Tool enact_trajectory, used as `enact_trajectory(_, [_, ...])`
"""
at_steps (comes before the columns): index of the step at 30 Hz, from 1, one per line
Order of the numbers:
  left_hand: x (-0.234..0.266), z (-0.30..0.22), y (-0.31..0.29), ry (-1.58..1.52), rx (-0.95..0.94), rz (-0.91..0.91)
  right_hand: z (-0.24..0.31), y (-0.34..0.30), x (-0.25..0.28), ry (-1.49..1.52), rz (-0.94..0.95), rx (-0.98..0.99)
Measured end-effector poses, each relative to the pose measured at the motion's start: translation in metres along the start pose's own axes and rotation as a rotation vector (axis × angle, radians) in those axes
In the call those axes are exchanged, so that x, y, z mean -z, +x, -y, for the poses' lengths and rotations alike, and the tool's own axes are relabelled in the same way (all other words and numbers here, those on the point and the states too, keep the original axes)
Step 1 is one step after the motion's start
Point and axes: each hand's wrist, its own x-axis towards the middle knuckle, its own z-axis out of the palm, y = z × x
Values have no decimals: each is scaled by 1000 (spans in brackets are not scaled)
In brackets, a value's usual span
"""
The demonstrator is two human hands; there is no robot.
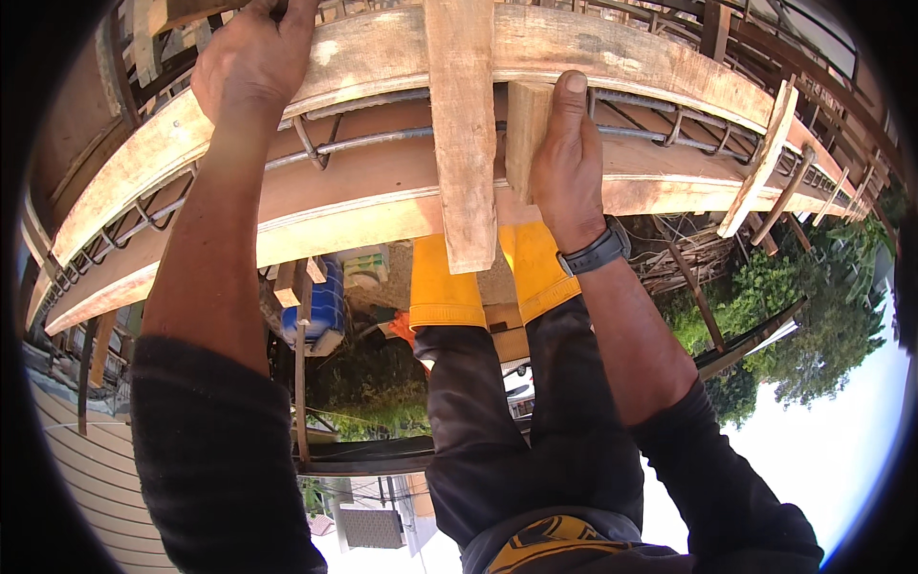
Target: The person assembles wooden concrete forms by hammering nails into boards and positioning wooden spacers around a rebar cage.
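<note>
My right hand (571, 158) is closed on a short wood block (529, 129), with the thumb up along its side. The block stands between the two long form boards, just right of a wooden crosspiece (461, 134) lying across both. My left hand (251, 62) is curled at the upper edge of the far board (373, 43); its fingertips are hidden at the picture's top, so what they grip is unclear. Steel reinforcing bars (368, 142) run in the trough between the far board and the near board (354, 222).
More wooden crosspieces (760, 163) span the form at right. Below are my yellow boots (445, 282), a blue container (320, 306) and wooden props (302, 383). A pile of sticks (693, 258) and green trees (784, 316) lie beyond the form at right.
</note>
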Motion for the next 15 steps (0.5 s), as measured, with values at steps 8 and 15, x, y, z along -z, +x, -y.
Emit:
enact_trajectory(8, [0,3,5,7,-62,6,-7,5,9,-22,57,-28])
enact_trajectory(15, [1,4,8,-35,-38,68,3,-3,4,86,67,-89])
